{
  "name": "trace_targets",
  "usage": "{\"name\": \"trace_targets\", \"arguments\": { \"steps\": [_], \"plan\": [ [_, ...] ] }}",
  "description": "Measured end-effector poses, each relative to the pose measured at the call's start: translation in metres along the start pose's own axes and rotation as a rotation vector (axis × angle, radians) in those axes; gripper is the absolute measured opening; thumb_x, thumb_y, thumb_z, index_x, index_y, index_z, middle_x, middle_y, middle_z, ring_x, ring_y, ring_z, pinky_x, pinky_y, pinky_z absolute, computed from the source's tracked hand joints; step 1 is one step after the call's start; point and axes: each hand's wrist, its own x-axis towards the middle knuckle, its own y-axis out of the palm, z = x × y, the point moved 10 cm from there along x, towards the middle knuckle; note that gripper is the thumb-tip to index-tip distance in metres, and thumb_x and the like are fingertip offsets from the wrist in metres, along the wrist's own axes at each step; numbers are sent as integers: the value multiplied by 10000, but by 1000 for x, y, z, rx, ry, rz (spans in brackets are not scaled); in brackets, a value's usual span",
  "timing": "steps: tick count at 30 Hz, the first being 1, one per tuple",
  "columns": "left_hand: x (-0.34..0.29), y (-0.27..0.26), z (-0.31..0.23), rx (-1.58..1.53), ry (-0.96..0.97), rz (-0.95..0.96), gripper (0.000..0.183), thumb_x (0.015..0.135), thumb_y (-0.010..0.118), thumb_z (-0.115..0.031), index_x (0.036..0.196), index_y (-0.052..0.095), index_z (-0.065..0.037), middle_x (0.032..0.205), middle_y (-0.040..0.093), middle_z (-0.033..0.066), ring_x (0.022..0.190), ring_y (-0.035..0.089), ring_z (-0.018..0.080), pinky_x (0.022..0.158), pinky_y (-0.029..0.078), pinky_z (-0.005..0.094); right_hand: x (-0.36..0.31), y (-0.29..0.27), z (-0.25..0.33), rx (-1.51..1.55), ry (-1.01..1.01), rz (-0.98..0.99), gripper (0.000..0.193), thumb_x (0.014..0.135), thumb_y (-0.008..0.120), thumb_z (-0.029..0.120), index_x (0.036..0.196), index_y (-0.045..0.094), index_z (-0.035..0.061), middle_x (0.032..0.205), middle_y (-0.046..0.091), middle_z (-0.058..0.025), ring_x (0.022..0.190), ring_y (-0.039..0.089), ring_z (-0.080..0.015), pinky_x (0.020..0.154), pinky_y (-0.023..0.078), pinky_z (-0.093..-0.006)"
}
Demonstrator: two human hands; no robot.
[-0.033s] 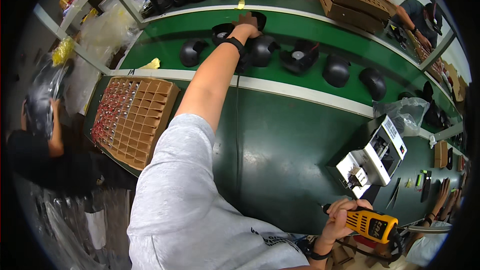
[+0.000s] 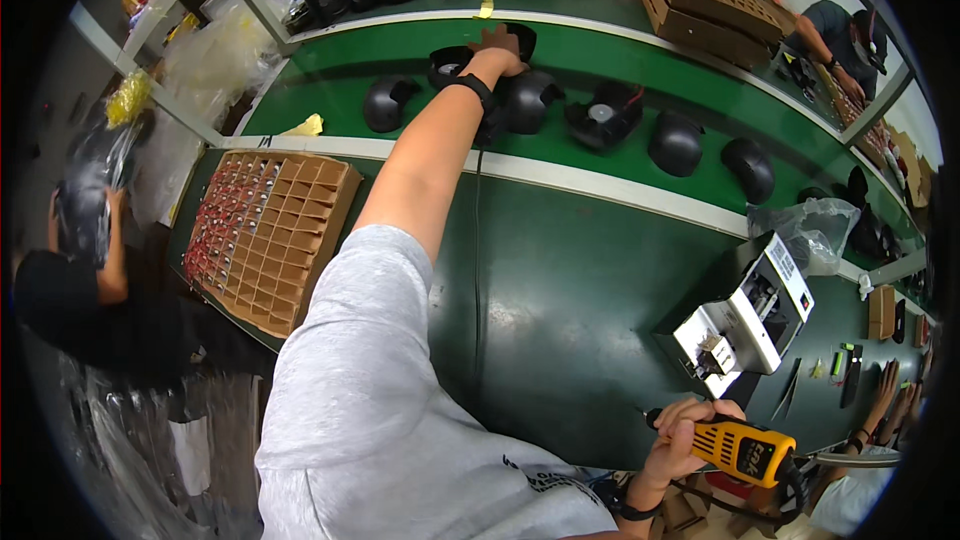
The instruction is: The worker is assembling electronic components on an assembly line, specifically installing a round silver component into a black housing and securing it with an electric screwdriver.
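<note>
My left hand [image 2: 495, 52] reaches far over the bench to the green conveyor belt. Its fingers look spread at a curved black plastic shell [image 2: 521, 38]; whether they touch it is hard to see. Beside it lies another black shell [image 2: 447, 66] with a pale round part inside, and a shell [image 2: 530, 102] stands just nearer. At the bench's near edge my right hand [image 2: 685, 435] is wrapped round a yellow and black electric screwdriver [image 2: 745, 448]. The screwdriver's bit points left and touches nothing.
A white and black screw feeder [image 2: 745, 325] stands right of centre. At left is a cardboard divider tray [image 2: 280, 240] with red-wired parts. More black shells [image 2: 676, 142] line the belt. A black cable [image 2: 477, 260] crosses the bench. Co-workers sit across, right and left.
The whole scene shifts very slightly in the picture. Both of my hands keep their places, and the screwdriver stays in the right one.
</note>
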Motion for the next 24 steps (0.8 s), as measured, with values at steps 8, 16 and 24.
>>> {"name": "trace_targets", "arguments": {
  "steps": [8,16,24],
  "plan": [
    [-45,-67,55,-213,-97,-212,1073,787,594,-854,1560,436,-128,1655,338,133,1498,358,370,1173,323,634,0,4,2,-17,-19,-3,391,938,623,74,1263,408,43,655,477,-47,521,459,-141,493,457,-273],
    [-48,-12,105,-233,-217,-211,965,754,797,-596,1512,493,-83,1500,519,234,1418,465,382,1183,353,487,4,2,-3,37,31,-15,398,905,567,-6,1268,407,34,683,486,-51,530,448,-133,515,462,-273],
    [-45,0,85,-328,-64,-286,686,748,750,-271,1415,612,-187,1446,604,118,1387,500,334,1169,355,459,-10,1,1,44,-9,-33,403,924,607,19,1280,419,35,738,508,-41,561,482,-133,545,465,-264]
  ]
}}
